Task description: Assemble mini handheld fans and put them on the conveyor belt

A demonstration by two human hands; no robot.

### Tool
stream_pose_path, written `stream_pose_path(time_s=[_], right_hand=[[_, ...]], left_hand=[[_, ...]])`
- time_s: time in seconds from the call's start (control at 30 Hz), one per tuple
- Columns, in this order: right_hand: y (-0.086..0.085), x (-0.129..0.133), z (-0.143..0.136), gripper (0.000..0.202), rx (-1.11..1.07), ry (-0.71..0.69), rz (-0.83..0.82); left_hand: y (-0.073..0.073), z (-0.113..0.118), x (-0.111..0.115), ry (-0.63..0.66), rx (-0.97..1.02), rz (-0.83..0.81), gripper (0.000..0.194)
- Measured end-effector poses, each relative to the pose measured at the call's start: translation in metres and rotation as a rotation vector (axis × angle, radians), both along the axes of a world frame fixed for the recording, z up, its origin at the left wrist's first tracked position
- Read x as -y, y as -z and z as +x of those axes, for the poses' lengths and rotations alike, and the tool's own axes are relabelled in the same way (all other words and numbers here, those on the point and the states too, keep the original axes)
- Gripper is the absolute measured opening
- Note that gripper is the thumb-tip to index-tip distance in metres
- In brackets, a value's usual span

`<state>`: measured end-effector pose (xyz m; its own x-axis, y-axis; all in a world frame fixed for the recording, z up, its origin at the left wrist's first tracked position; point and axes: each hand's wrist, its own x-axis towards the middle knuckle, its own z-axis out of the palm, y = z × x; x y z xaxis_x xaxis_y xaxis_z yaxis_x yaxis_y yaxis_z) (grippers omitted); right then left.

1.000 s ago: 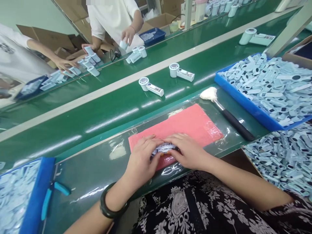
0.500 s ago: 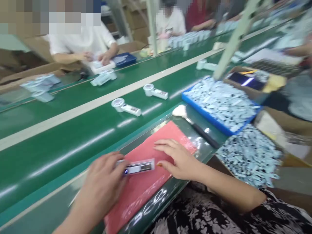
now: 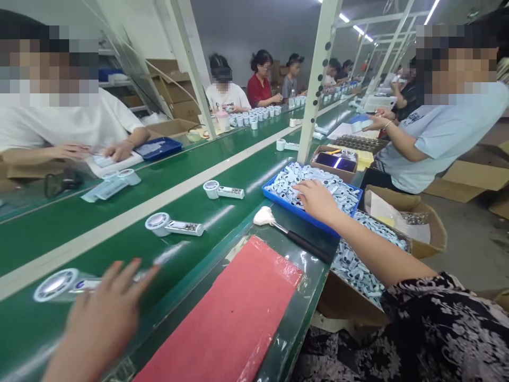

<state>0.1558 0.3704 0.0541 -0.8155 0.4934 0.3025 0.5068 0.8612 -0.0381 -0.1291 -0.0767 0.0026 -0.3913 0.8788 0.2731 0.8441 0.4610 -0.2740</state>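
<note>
1. My left hand (image 3: pixel 99 313) is out over the green conveyor belt (image 3: pixel 119 249), at the handle end of a small white handheld fan (image 3: pixel 59 284) that lies flat on the belt with its round head pointing left.
2. That hand is wide, fingers spread and closed on nothing. It is blurred, so I cannot tell whether the fingertips touch the fan's handle or hang just above it.
3. My right hand (image 3: pixel 316 199) is stretched far to the right, palm down, in the blue tray (image 3: pixel 306 215) heaped with pale blue plastic pieces (image 3: pixel 338 191).
4. Its fingers are bent down onto the heap and rest on the pieces. Whether one is pinched between them is hidden from me, so I cannot tell.
5. As I judge it, the step in hand is parting with the fan on the belt while fetching a piece from the tray.
6. The next move calls for singling out one piece from a loose, tangled heap without dragging its neighbours over the rim.
7. The red mat (image 3: pixel 238 318) on the tabletop in front of me lies bare, with the black-handled brush (image 3: pixel 292 236) just beyond it, near the tray.
8. Two more fans (image 3: pixel 175 227) (image 3: pixel 222 191) lie further along the belt, well apart.
</note>
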Motion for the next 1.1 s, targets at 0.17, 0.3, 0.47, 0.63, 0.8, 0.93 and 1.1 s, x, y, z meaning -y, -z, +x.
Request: stream_pose_path(time_s=[0.17, 0.3, 0.47, 0.63, 0.8, 0.93, 1.1], right_hand=[[-0.005, -0.013, -0.017, 0.032, 0.199, -0.047, 0.073], [-0.007, -0.009, -0.017, 0.028, 0.28, -0.042, 0.112], [-0.012, -0.002, -0.01, 0.023, 0.286, 0.01, 0.127], [-0.019, 0.01, -0.008, 0.022, 0.223, 0.003, 0.134], [-0.012, 0.067, -0.03, 0.031, -0.15, -0.168, -0.14], [-0.007, 0.161, -0.05, 0.018, -0.186, -0.556, -0.666], [0.0, 0.239, -0.066, 0.016, 0.05, -0.767, -0.989]], left_hand=[[-0.001, 0.133, -0.025, 0.431, -0.015, 0.037, 0.065], [0.003, 0.165, -0.022, 0.468, -0.015, 0.095, 0.063], [0.009, 0.164, -0.019, 0.466, 0.008, 0.172, 0.055], [0.013, 0.171, -0.018, 0.408, 0.116, 0.188, 0.052], [0.014, 0.181, -0.013, 0.311, 0.486, 0.251, 0.055], [0.016, 0.181, -0.005, 0.144, 0.884, 0.602, 0.053], [0.017, 0.182, -0.004, -0.051, 1.206, 0.984, 0.052]])
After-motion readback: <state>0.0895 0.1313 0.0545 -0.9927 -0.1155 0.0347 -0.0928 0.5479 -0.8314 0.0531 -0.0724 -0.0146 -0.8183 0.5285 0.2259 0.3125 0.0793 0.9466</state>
